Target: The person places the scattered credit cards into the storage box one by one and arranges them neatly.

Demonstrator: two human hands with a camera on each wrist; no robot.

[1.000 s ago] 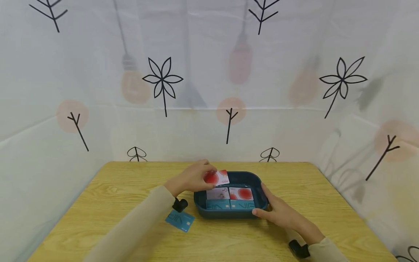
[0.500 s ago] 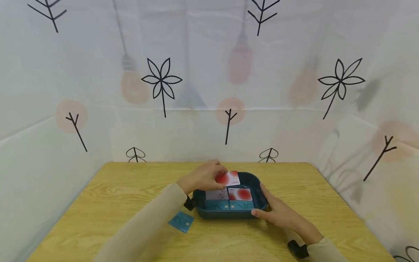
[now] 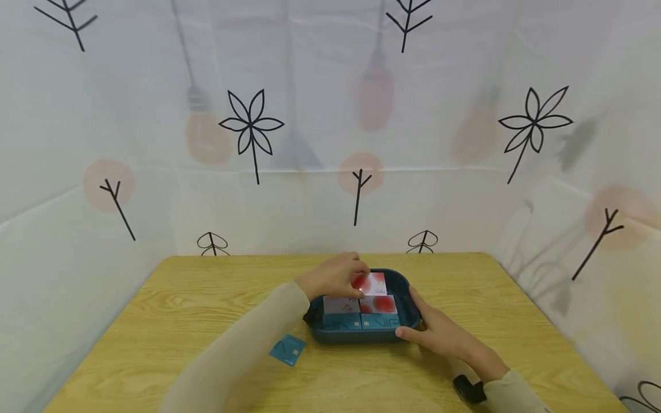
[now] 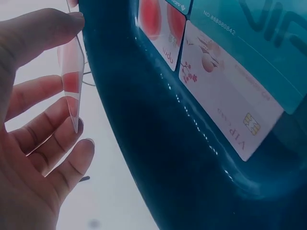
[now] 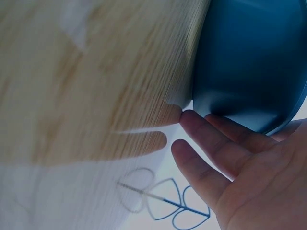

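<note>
My left hand (image 3: 334, 279) pinches a white card with red circles (image 3: 377, 282) between thumb and fingers, over the back of a dark teal tray (image 3: 356, 337). In the left wrist view this card (image 4: 72, 79) appears nearly edge-on, beside the tray's rim. Two blue cards (image 3: 382, 321) lie side by side along the tray's front. Behind them are a pale VIP card (image 4: 223, 91) with a chip and flower print, and another red-circled card (image 3: 383, 304). My right hand (image 3: 443, 334) holds the tray's right end, thumb at the front rim, fingers along the outer wall.
A single blue card (image 3: 288, 350) lies on the wooden table (image 3: 170, 321), left of the tray's front corner. A white printed cloth (image 3: 304, 212) hangs behind the table and along both sides. A black strap (image 3: 467, 390) sits on the right wrist.
My left hand has moved rightward over the tray with the red-circled card, which is now behind the other red-circled card. The right hand and tray have stayed nearly still.
</note>
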